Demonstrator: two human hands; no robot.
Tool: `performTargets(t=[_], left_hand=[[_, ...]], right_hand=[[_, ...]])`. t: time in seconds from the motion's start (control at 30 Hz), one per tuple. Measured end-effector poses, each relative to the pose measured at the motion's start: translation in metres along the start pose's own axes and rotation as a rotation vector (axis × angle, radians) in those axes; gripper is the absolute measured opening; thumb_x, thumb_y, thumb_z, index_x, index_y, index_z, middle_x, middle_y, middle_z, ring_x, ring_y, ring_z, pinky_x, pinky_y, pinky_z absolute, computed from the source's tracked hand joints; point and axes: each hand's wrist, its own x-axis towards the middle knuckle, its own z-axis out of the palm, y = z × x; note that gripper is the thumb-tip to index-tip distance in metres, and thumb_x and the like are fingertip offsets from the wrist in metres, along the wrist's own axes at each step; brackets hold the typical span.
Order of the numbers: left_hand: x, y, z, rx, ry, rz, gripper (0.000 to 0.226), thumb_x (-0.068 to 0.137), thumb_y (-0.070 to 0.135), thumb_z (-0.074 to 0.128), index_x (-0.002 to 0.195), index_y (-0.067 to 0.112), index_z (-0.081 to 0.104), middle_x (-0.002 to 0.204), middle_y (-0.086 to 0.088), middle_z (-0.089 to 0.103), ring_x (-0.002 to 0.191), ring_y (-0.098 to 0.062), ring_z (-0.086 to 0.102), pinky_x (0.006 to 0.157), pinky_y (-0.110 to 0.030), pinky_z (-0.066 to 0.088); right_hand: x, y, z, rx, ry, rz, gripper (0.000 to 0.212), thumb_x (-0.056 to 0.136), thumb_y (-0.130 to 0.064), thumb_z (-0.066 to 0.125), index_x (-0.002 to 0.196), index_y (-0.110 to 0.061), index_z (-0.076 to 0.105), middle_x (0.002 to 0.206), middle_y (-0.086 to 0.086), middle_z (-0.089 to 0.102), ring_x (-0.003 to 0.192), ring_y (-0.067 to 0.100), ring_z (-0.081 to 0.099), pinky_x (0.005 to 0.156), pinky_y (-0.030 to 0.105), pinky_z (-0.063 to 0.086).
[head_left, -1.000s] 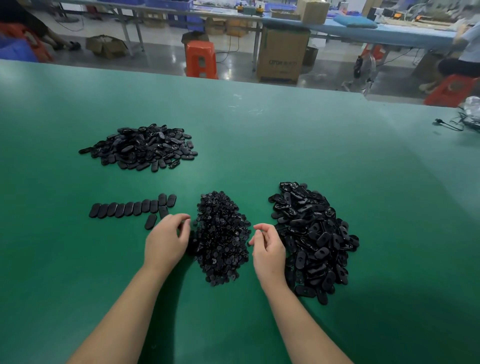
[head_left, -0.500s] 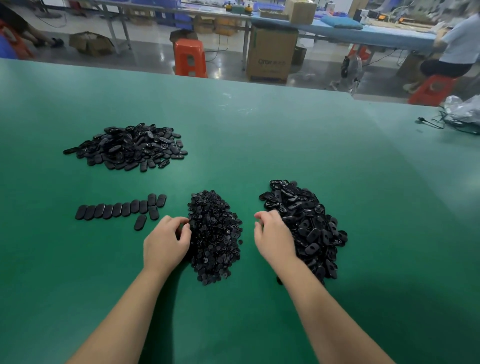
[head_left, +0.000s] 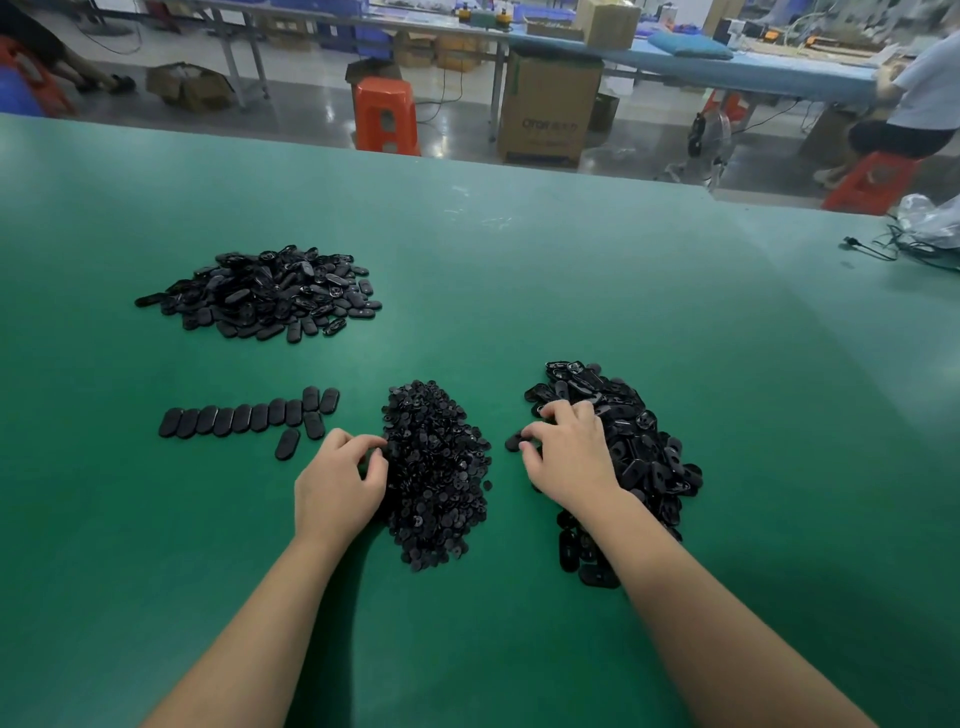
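Note:
On the green table (head_left: 571, 291) lie three heaps of black plastic parts. My left hand (head_left: 337, 486) sits at the left edge of the middle heap of small round parts (head_left: 439, 467), its fingers and thumb curled round a small dark part there. My right hand (head_left: 574, 452) lies on the left side of the right heap of oval shells (head_left: 644, 457). Its fingertips and thumb pinch one oval shell (head_left: 514, 441) at the heap's edge. A row of oval pieces (head_left: 249, 418) lies flat to the left, with one loose oval (head_left: 287, 444) below it.
A third heap of oval parts (head_left: 265, 293) lies at the far left. A plastic bag with cables (head_left: 924, 228) sits at the right edge. Beyond the table stand an orange stool (head_left: 387, 117), a cardboard box (head_left: 548, 111) and a seated person (head_left: 919, 104).
My right hand has moved from the gap between the heaps up and onto the right heap and closed on an oval shell. My left hand has stayed at the middle heap's edge.

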Motion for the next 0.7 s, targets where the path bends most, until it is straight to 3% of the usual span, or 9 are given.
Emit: performTargets(t=[0.2,0.57,0.63,0.7], left_hand=[[0.000,0.001,0.000,-0.086,0.037,-0.047,0.022,0.095,0.018,0.056,0.108,0.024,0.073,0.086,0.013,0.052,0.056,-0.003,0.050,0.053,-0.024,0.033],[0.001,0.001,-0.002,-0.135,0.084,-0.092,0.026,0.095,0.012,0.054,0.111,0.017,0.073,0.085,0.012,0.052,0.062,-0.003,0.051,0.057,-0.024,0.035],[0.002,0.001,-0.001,-0.108,0.070,-0.078,0.025,0.096,0.013,0.055,0.112,0.017,0.073,0.087,0.011,0.053,0.060,-0.004,0.051,0.055,-0.025,0.035],[0.002,0.001,0.000,-0.026,0.035,-0.034,0.025,0.097,0.017,0.057,0.116,0.019,0.073,0.089,0.010,0.054,0.059,-0.005,0.051,0.052,-0.024,0.034]], right_hand=[[0.007,-0.004,-0.001,-0.095,-0.056,-0.081,0.036,0.102,-0.028,0.051,0.138,-0.028,0.056,0.133,-0.005,0.060,0.119,0.026,0.039,0.099,0.040,0.031],[0.019,-0.003,0.001,-0.012,-0.079,-0.108,0.025,0.100,-0.036,0.059,0.118,-0.024,0.071,0.121,0.000,0.062,0.118,0.027,0.042,0.100,0.039,0.036],[0.017,-0.007,-0.002,0.141,-0.005,-0.053,0.025,0.101,-0.035,0.060,0.116,-0.022,0.073,0.107,0.001,0.062,0.108,0.023,0.046,0.092,0.035,0.042],[0.013,-0.013,-0.006,0.305,0.053,0.024,0.022,0.100,-0.033,0.060,0.113,-0.022,0.074,0.087,-0.003,0.058,0.089,0.016,0.051,0.074,0.031,0.044]])
